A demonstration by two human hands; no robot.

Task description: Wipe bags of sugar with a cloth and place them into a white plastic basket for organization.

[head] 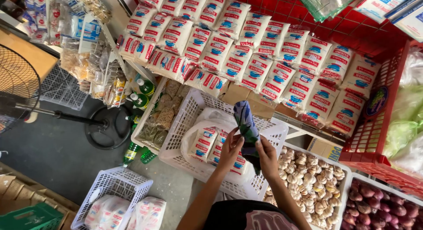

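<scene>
Both hands were raised over a white slotted basket (pixel 185 120) at scene centre. The left hand (pixel 230 147) was closed in a pinch on the lower left edge of a dark green-and-blue patterned cloth (pixel 246 124). The right hand (pixel 267 156) was closed on the same cloth lower down, on its right side. The cloth was held upright between them, its top end standing above the fingers.

Under the hands, the basket was seen to hold a clear plastic bag (pixel 207 122) with small white-and-red sugar packets (pixel 203 142) inside. Just right of the basket, a white tray of garlic bulbs (pixel 308 181) was noted, and further right a tray of red onions (pixel 379 208).

On the far side, rows of the same white packets (pixel 246 49) were laid out on a red wire shelf (pixel 374 137). Left of the basket, a narrow crate with bagged dry goods (pixel 161 117) and green bottles (pixel 143 93) was seen. At near left, a second white basket (pixel 110 186) held two tied bags. A standing fan (pixel 17 91) was placed at far left, its round base (pixel 108 126) on the grey floor.
</scene>
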